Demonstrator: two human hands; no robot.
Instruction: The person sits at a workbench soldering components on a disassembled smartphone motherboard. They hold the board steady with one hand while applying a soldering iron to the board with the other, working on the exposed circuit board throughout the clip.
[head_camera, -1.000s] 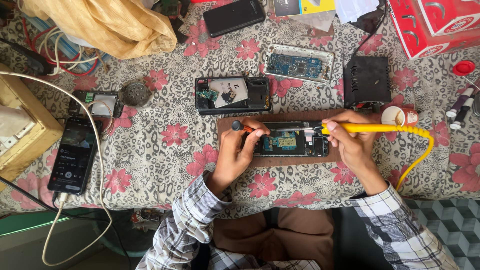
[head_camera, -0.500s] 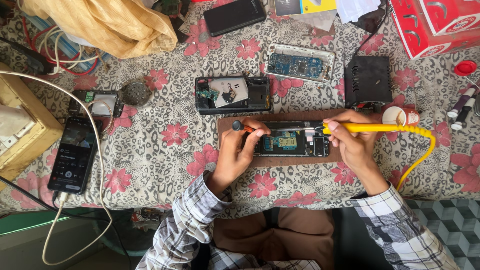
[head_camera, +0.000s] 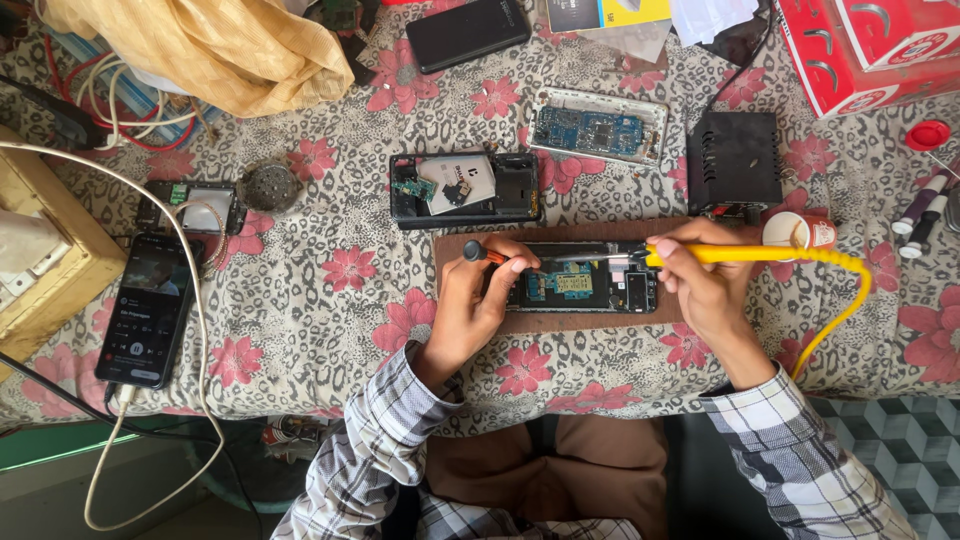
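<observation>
- At the far left of the opened phone (head_camera: 580, 285) stands a yellow wooden box (head_camera: 40, 262) with worn corners, and above it lies a crumpled mustard cloth (head_camera: 215, 45) over red and white wires.
- Nearer, still left of the opened phone, a black smartphone (head_camera: 148, 310) lies flat with its screen lit; a cream cable (head_camera: 195, 330) curves over it and goes down off the table edge.
- The left hand (head_camera: 475, 310) is closed on a small tool with an orange handle and a black round cap (head_camera: 482, 254); its tip rests at the left end of the opened phone.
- The opened phone lies on a brown rectangular board (head_camera: 560, 322), its blue-green circuit board showing in a black frame.
- Just above the opened phone lies another black phone shell (head_camera: 465, 190) with a white card in it, and further up a silver frame with a blue circuit board (head_camera: 598, 130).
- The right hand (head_camera: 705, 285) grips a yellow-handled soldering iron (head_camera: 750, 254); its metal tip touches the top edge of the opened phone, and its ribbed yellow cord loops down to the right.
- Up and right of the opened phone stands a black vented box (head_camera: 733, 160), and far right a red and white carton (head_camera: 868, 45).
- The table cover (head_camera: 330, 300) is leopard-spotted cloth with pink flowers; below right is a grey cube-pattern floor (head_camera: 900, 440).
</observation>
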